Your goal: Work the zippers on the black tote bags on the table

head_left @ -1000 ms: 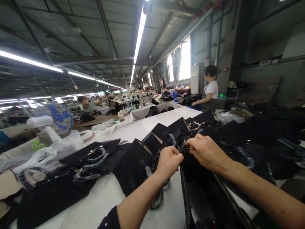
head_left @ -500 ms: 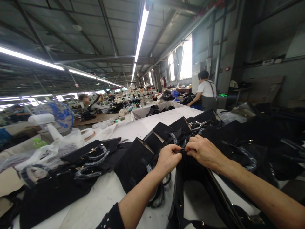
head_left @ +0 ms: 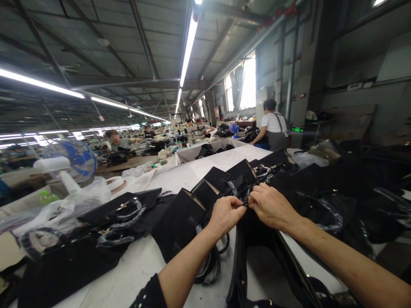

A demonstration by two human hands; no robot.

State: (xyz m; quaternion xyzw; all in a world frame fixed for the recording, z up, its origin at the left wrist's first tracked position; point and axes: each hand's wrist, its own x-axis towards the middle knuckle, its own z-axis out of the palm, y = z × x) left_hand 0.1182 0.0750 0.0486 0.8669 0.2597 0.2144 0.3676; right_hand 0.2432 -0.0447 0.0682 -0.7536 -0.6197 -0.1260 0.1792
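Observation:
A black handbag [head_left: 236, 269] stands in front of me on the white table, its mouth open and its grey inside showing. At its far upper edge, my left hand [head_left: 226, 215] pinches the black material between thumb and fingers. Close beside it, my right hand [head_left: 268, 204] is closed on the same edge, fingertips almost touching the left ones. Whatever small part lies between the fingertips is too dark to make out. Left of my hands lies another black bag [head_left: 178, 222], its handles wrapped in clear plastic.
More black bags [head_left: 73, 269] cover the left of the white table [head_left: 118, 273], and a dark heap of bags [head_left: 346, 184] fills the right. A blue fan [head_left: 78, 160] stands at the left by plastic bags [head_left: 93, 192]. A co-worker [head_left: 272, 124] bends over a far table.
Both hands stay at the bag's edge with slightly shifted fingers. The camera view has moved a little. A seated worker at the far left has lowered a raised arm.

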